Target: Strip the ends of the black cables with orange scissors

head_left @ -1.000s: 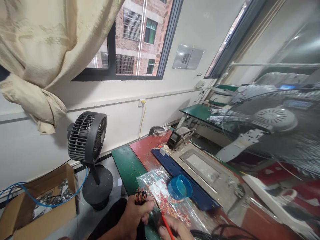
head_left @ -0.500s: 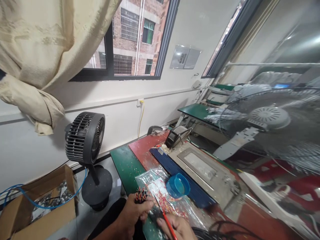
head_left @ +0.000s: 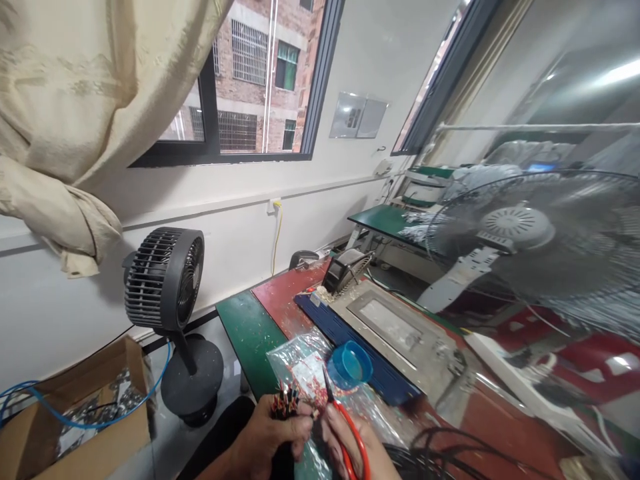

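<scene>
In the head view my left hand (head_left: 267, 433) is closed around a bundle of black cables (head_left: 286, 405). Short red and dark wire ends stick up from the top of the bundle. My right hand (head_left: 373, 453) grips red-handled scissors (head_left: 354, 421), their dark blades pointing up and away, just right of the bundle. Under and beyond both hands lies a clear plastic bag (head_left: 283, 360) strewn with small red and yellowish scraps. A round blue plastic dish (head_left: 352, 363) stands by the scissor tips.
A blue-edged grey machine panel (head_left: 400, 353) lies across the red and green table. Black cables (head_left: 445, 443) curl at the lower right. Large fan (head_left: 517, 227) at right, dark floor fan (head_left: 163, 280) at left, beside an open cardboard box (head_left: 37, 447).
The scissors have turned more upright, and their red handle loop now shows. My right hand has rolled with them, staying beside the bundle. The view has shifted slightly.
</scene>
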### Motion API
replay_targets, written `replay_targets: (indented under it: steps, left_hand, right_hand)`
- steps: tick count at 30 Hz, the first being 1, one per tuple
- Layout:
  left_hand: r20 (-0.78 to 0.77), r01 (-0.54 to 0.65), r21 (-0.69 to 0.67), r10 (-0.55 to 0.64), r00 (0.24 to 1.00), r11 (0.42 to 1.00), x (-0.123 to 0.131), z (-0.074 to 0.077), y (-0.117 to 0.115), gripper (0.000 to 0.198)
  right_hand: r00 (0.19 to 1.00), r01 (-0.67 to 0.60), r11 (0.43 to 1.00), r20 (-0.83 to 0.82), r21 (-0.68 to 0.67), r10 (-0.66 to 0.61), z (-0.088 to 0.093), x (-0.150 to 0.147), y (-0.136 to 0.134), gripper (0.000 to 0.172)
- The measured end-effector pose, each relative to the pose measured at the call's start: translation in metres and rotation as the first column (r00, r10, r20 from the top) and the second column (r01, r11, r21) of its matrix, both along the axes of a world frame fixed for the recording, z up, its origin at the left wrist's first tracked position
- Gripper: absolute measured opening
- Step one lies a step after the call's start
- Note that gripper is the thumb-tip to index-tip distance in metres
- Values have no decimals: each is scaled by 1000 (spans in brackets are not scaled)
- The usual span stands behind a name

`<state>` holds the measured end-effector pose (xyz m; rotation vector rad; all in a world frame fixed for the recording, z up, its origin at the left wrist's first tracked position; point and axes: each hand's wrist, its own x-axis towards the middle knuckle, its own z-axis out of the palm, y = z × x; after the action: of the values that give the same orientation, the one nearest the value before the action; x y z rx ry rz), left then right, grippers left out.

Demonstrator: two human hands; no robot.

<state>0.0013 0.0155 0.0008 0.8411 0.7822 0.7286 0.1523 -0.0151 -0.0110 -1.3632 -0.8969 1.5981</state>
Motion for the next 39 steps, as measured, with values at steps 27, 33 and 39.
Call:
replay_targets:
  steps: [27,33,39]
  left_hand:
    - [103,142,95,-152,983,985,2,3,-5,33]
    - [105,144,117,-156,982,983,2,3,-6,33]
    - [78,98,114,-107,991,989,3,-3,-6,37]
  right_hand:
    - [980,-98,995,-177,-1,96,3,-8,-10,58]
    - [989,-45,999,-140,-1,44,-8,-10,-9,57]
    - [985,-31,997,-168,67,42,-21,-9,-5,55]
